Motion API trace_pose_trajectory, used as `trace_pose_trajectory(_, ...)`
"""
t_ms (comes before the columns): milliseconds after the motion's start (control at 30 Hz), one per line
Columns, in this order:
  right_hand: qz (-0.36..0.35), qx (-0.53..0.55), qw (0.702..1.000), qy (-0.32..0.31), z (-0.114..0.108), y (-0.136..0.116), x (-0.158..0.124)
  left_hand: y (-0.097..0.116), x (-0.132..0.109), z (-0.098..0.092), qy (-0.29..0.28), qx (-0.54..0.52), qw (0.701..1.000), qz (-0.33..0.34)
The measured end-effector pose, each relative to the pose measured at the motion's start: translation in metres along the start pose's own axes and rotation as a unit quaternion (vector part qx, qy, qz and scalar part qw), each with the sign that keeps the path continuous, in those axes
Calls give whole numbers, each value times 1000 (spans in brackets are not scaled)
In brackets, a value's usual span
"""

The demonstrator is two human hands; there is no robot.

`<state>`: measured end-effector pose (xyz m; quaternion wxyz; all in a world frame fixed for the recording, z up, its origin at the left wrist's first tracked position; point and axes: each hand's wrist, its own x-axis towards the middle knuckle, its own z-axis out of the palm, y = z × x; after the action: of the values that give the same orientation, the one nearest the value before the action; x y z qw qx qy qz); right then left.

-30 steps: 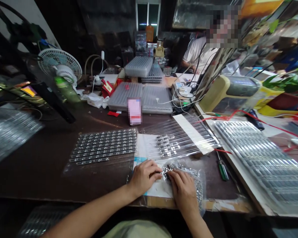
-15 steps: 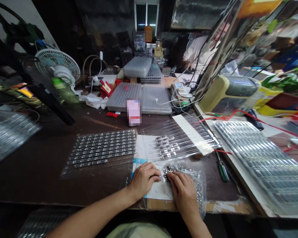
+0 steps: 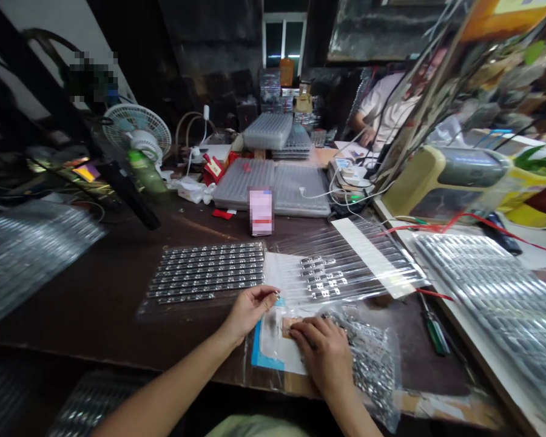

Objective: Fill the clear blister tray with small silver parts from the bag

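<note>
Between thumb and fingers, my left hand (image 3: pixel 251 311) pinches a small shiny metal piece (image 3: pixel 276 295), over the white sheet near the filled tray. My right hand (image 3: pixel 324 349) rests its curled fingers by the mouth of a clear plastic bag (image 3: pixel 377 358) full of small metal parts; whether the fingertips hold anything is hidden. A clear ribbed tray (image 3: pixel 286 280) lies ahead with several metal pieces (image 3: pixel 325 276) set in its grooves. To the left, another clear tray (image 3: pixel 209 273) carries rows of dark, metal-trimmed strips.
A white strip (image 3: pixel 370 255) lies across the ribbed tray. A green-handled screwdriver (image 3: pixel 435 334) is at right, beside stacked clear trays (image 3: pixel 491 303). A phone-like pink screen (image 3: pixel 261 211) stands behind. A fan (image 3: pixel 139 130) is at back left; another person (image 3: pixel 386 109) sits at back right.
My left hand has lifted away from the bag toward the tray with a small metal piece. My right hand has shifted slightly left relative to the bag. The camera view has turned left.
</note>
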<state>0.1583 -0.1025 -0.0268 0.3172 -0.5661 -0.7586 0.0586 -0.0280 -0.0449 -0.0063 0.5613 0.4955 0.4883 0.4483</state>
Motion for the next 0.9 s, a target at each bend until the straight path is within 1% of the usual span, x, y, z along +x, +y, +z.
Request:
trace_pose_trajectory(33, -7, -2, 1000, 8, 2, 2, -1, 2, 0, -10, 22, 81, 995, 58)
trace_pose_trajectory(67, -14, -4, 1000, 16, 4, 5, -2, 3, -1, -21, 46, 168, 978, 110)
trace_pose_trajectory(100, -21, -7, 999, 23, 6, 7, -3, 4, -2, -31, 69, 254, 953, 150)
trace_pose_trajectory(133, -28, -11, 999, 27, 7, 10, -3, 5, -3, -41, 90, 330, 923, 176)
trace_pose_trajectory(200, -42, -19, 999, 30, 9, 12, -3, 3, -5, -56, 117, 435, 871, 194)
trace_pose_trajectory(267, -55, -29, 998, 31, 10, 12, -2, 0, -8, -65, 131, 491, 838, 197)
trace_pose_trajectory(367, -72, -56, 995, 36, 9, 10, -1, -5, -12, -75, 144, 532, 808, 206)
trace_pose_trajectory(467, -81, -102, 990, 46, 1, 15, -3, -7, -19, -85, 160, 552, 792, 205)
trace_pose_trajectory(567, -98, -155, 981, 54, -13, 30, -9, -3, -21, -91, 162, 558, 789, 201)
trace_pose_trajectory(633, -103, -182, 976, 60, -20, 39, -14, 1, -17, -85, 147, 552, 795, 205)
trace_pose_trajectory(700, -96, -184, 976, 62, -24, 44, -18, 8, -8, -68, 114, 536, 808, 217)
trace_pose_trajectory(833, -65, -153, 984, 57, -25, 39, -21, 21, 26, -13, 7, 497, 832, 247)
trace_pose_trajectory(900, -52, -151, 985, 64, -24, 36, -21, 25, 47, 15, -28, 490, 836, 246)
